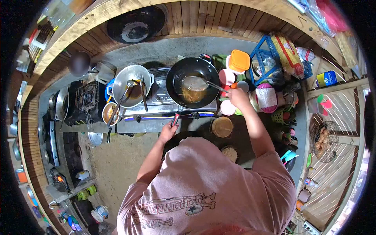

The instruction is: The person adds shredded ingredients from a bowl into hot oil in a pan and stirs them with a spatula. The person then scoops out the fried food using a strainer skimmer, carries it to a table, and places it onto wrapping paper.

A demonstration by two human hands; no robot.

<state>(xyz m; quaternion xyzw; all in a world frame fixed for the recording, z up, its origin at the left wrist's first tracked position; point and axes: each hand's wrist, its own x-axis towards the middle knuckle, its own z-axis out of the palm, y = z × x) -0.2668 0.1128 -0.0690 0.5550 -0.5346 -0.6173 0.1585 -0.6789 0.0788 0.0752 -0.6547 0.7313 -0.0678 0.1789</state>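
Note:
My right hand is closed round the handle of a skimmer, whose round mesh head is inside a black wok. Brown food lies in liquid at the bottom of the wok, partly under the mesh. The wok sits on the right side of a silver gas stove. Below and left of it, my left hand is wrapped round the red and black handle of the wok. On the stove's left side, a metal pot holds brown liquid and several utensils.
A small bowl stands left of the stove beside a black grill. To the right are an orange-lidded container, a blue rack and pink lids. A round tub sits below the counter edge.

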